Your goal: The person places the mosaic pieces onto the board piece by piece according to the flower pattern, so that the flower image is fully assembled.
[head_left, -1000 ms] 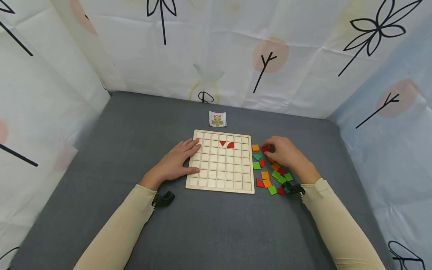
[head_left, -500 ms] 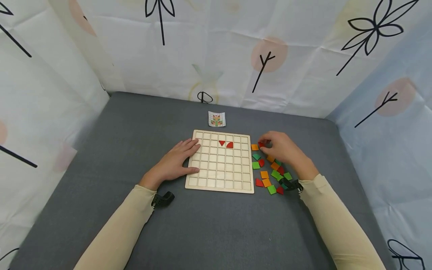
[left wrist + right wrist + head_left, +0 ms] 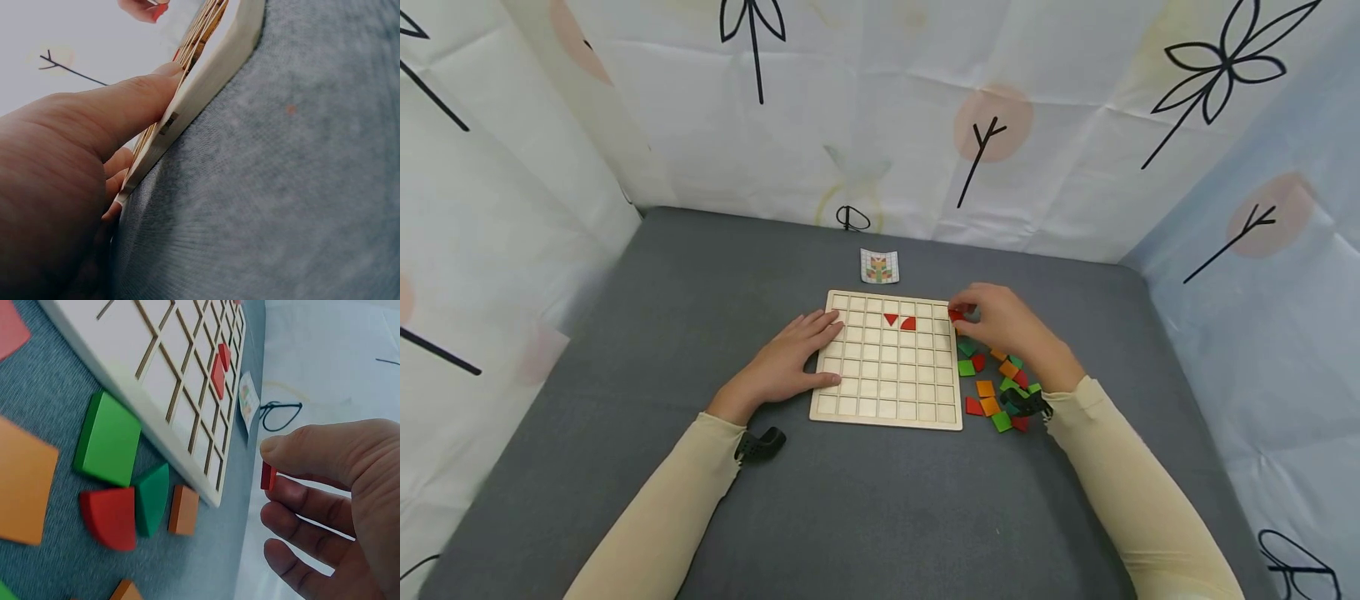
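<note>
A pale wooden grid board (image 3: 877,390) lies flat on the grey table. My left hand (image 3: 781,360) rests along its left edge, fingers extended and thumb on the rim. Two red tiles sit in the upper cells: a triangle (image 3: 891,319) and a quarter-circle piece (image 3: 908,324). Above the board's upper right corner, my right hand (image 3: 1003,321) pinches a small red tile (image 3: 267,477) between thumb and index finger. That tile shows mostly edge-on, so its shape is unclear. Below this hand lie a green square tile (image 3: 109,440), a red quarter-circle tile (image 3: 111,519) and a teal rounded tile (image 3: 152,499).
Several orange tiles (image 3: 985,388), green tiles (image 3: 1002,422) and red tiles (image 3: 973,406) lie scattered right of the board. A small card with a coloured grid pattern (image 3: 879,267) lies beyond the board. Patterned white cloth (image 3: 880,125) hangs behind the table.
My right hand has lifted the red tile from the loose pieces and carried it left and away from me, to the board's upper right corner. The left hand stays on the board.
</note>
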